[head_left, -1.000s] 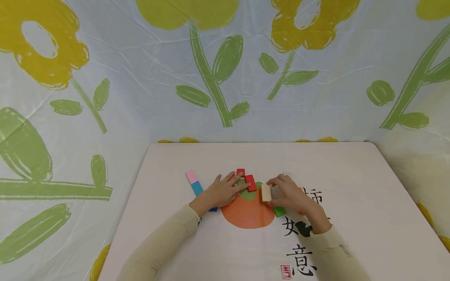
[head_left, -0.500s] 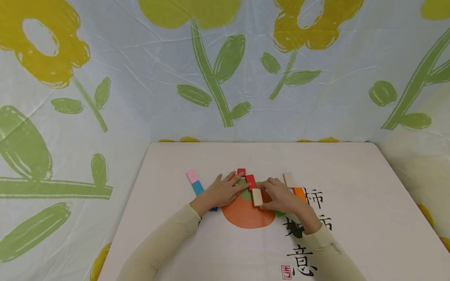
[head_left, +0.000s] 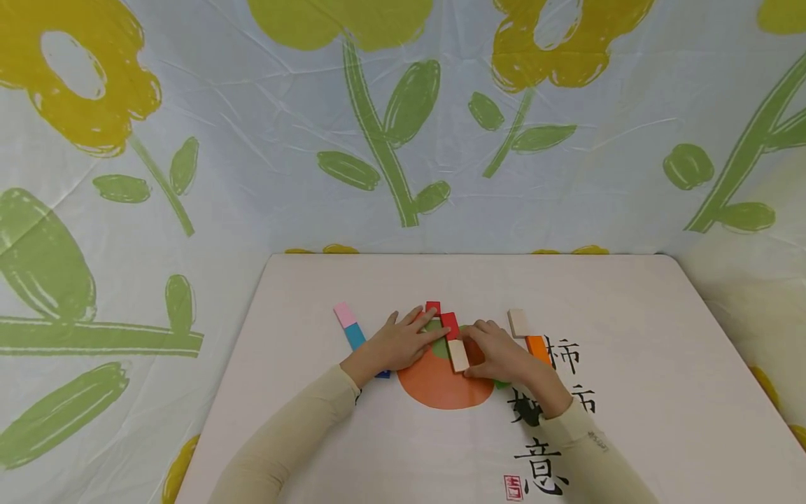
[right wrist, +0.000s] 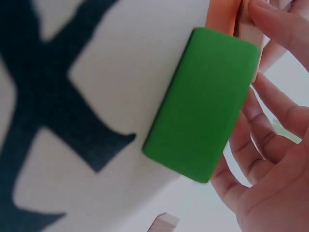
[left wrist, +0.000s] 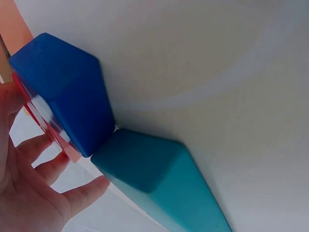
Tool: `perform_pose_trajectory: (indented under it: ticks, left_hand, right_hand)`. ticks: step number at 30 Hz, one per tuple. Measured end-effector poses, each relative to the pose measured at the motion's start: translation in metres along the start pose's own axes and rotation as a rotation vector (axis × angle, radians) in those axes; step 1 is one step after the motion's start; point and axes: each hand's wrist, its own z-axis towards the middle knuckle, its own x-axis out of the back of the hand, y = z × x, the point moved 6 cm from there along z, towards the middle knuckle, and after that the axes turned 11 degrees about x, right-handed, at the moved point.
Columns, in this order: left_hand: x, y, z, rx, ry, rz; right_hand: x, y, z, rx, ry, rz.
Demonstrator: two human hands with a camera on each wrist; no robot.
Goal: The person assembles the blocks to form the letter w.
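In the head view a pale wooden block [head_left: 458, 355] lies end to end with a red block [head_left: 450, 325], slanting over the printed persimmon. My right hand [head_left: 502, 353] pinches the pale block between thumb and fingers at its right side. My left hand [head_left: 399, 344] is spread flat-fingered to the left, with fingertips on the red blocks; another red block [head_left: 433, 307] shows just beyond them. Close by my right hand in the right wrist view is a green block [right wrist: 203, 104]. The left wrist view has a dark blue block [left wrist: 72, 96] beside a teal block [left wrist: 154, 179], near my left fingers.
Left of the hands, a pink block [head_left: 343, 314] leads a slanting row with the teal and dark blue blocks. To the right sit another pale block [head_left: 517, 323] and an orange block [head_left: 537, 349]. Black characters are printed on the pale table covering [head_left: 620, 308].
My right hand has carried the pale wooden block left and turned it slightly, bringing it into line against the red block's near end. My left hand has stayed in place.
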Motion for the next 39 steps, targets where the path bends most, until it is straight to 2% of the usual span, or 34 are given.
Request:
perform_pose_trajectory:
  ticks: [7, 39]
  left_hand:
    - [0.0009, 0.0001, -0.0001, 0.000, -0.004, 0.000]
    - [0.0097, 0.0052, 0.0015, 0.000, 0.024, -0.039]
  right_hand:
    - [-0.0012, 0.0015, -0.0001, -0.031, -0.019, 0.011]
    - [-0.0011, -0.0011, -0.0024, -0.016, -0.004, -0.020]
